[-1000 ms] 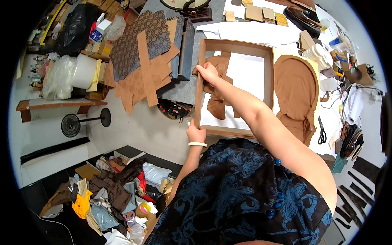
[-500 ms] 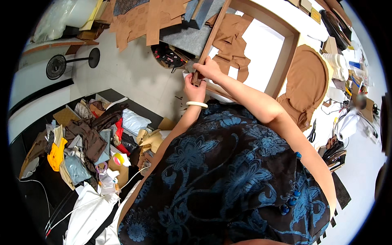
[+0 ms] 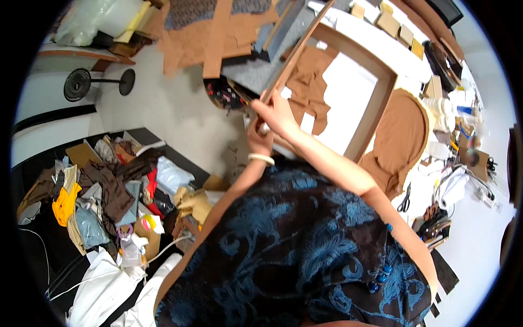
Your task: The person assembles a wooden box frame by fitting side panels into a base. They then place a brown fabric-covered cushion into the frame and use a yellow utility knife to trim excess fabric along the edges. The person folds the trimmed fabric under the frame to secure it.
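Note:
A shallow box [image 3: 376, 109] with brown walls and a white inside lies in front of me, tilted in the view. My right hand [image 3: 279, 117] is closed over its near left corner, the fingers along the left wall. Just below, my left hand [image 3: 260, 137], with a pale bracelet at the wrist, grips the same corner from the outside; the right hand partly hides its fingers. A small white bit shows between the two hands. Inside the box lie several overlapping brown leather-like pieces [image 3: 309, 82].
Right of the box is a large rounded brown piece [image 3: 404, 128]; scissors [image 3: 404, 199] lie nearer me. Brown sheets [image 3: 204, 38] overhang the far left, above a container of small dark items [image 3: 226, 95]. A heap of scraps and bags [image 3: 111, 191] fills the left; a black stand [image 3: 101, 82] lies behind.
My right hand has turned and now covers more of the box corner and of my left hand. The whole view has shifted, so the box sits lower in it.

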Motion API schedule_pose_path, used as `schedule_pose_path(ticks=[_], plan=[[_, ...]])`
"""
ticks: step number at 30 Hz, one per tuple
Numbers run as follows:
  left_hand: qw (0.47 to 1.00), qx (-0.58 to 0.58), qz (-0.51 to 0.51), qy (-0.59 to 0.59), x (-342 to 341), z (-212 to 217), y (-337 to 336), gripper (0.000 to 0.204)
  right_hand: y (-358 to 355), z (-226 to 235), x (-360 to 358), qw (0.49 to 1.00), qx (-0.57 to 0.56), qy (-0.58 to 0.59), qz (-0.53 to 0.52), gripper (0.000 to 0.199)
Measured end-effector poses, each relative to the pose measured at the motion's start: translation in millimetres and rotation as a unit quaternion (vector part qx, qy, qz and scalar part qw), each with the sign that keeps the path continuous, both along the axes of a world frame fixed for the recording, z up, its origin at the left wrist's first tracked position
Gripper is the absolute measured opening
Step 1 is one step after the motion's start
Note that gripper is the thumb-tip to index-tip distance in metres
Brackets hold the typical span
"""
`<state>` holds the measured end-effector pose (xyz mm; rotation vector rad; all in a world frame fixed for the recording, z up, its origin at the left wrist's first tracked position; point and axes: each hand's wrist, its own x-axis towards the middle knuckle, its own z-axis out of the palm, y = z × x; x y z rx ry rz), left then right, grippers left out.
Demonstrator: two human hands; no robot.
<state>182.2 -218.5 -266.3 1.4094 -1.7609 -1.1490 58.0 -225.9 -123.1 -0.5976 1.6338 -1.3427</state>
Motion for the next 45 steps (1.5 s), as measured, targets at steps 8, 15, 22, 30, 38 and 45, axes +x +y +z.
schedule_pose_path(ticks=[8, 15, 22, 30, 38, 45], plan=[[0.992, 0.113, -0.003, -0.049, 3, -15, -4, 0.042, -120, 40, -42, 0.959, 0.049, 0.279, -0.006, 0.077], [0.985, 0.158, -0.064, -0.002, 4, 2, -9, 0.045, -193, -27, -73, 0.917, 0.113, 0.382, -0.003, 0.075], [0.971, 0.14, -0.167, -0.094, 12, 0, -29, 0.041, 73, -4, -90, 0.92, 0.098, 0.351, 0.142, 0.041], [0.833, 0.469, -0.251, -0.153, -17, 33, -67, 0.052, 259, -110, -4, 0.843, 0.185, 0.469, 0.19, 0.021], [0.86, 0.425, -0.276, -0.068, -15, 104, -90, 0.035, 244, -51, 17, 0.827, 0.15, 0.538, 0.069, 0.018], [0.844, 0.424, -0.327, -0.029, 6, 166, -62, 0.04, 277, 12, 26, 0.791, 0.153, 0.59, 0.054, 0.024]])
